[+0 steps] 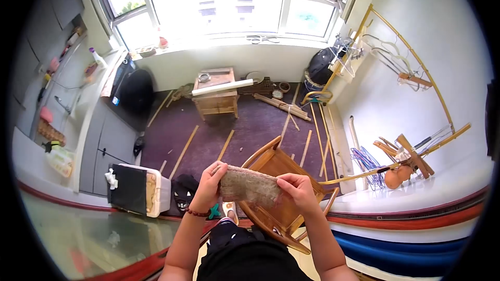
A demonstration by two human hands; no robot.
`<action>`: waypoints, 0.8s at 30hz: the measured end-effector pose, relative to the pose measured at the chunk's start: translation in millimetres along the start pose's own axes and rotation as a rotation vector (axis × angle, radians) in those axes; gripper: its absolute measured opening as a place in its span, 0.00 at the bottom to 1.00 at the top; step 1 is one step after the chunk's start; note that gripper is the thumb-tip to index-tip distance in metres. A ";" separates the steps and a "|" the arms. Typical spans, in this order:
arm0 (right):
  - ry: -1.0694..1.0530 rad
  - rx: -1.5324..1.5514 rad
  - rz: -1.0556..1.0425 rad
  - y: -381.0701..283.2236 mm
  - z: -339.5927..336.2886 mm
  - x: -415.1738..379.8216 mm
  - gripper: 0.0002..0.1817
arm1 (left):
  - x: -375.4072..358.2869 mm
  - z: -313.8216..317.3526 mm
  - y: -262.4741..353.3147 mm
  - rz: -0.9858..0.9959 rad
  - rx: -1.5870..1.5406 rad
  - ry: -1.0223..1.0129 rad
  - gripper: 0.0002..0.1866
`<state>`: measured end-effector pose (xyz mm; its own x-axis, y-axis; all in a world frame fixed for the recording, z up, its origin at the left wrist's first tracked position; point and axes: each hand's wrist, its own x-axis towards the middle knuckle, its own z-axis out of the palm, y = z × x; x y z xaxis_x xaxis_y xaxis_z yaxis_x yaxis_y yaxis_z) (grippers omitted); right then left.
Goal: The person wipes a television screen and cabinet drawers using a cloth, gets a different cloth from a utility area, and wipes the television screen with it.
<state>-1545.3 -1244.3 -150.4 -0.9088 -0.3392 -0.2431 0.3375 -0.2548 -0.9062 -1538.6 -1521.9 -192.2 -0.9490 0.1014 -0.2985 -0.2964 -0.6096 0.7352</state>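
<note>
A greyish-brown, worn-looking piece of cloth point(251, 187) is stretched between my two hands, above a wooden chair. My left hand point(210, 183) grips its left end, with the thumb on top. At the other end, the upper right corner is pinched between the thumb and fingers of my right hand point(299, 191). The cloth's lower edge hangs loose and looks thin. Beneath it, the wooden chair point(284, 166) is partly hidden by the cloth and my hands.
Wooden strips point(183, 152) lie on the dark floor. Ahead stands a small wooden cabinet point(217, 103) with a white tube point(223, 87) on top. To the left is a white bin point(160, 198) with a black lid; at right, a yellow rack point(411, 47) with hangers.
</note>
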 end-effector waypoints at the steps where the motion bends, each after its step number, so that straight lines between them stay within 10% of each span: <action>1: 0.015 0.041 -0.008 -7.0 12.4 9.1 0.10 | 7.2 2.3 13.8 0.126 0.228 0.057 0.08; 10: 0.004 -0.197 -0.055 -37.5 71.8 56.5 0.09 | 4.2 43.8 81.1 0.733 0.931 -0.043 0.09; 24: 0.059 -0.347 -0.259 -44.2 60.0 31.7 0.08 | 2.4 87.2 54.2 0.789 1.131 0.003 0.10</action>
<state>-1574.3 -1298.2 -97.3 -0.9683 -0.2496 -0.0030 0.0035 -0.0016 -1.0000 -1566.4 -1486.1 -100.0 -0.9052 0.0286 0.4241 0.3885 0.4605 0.7981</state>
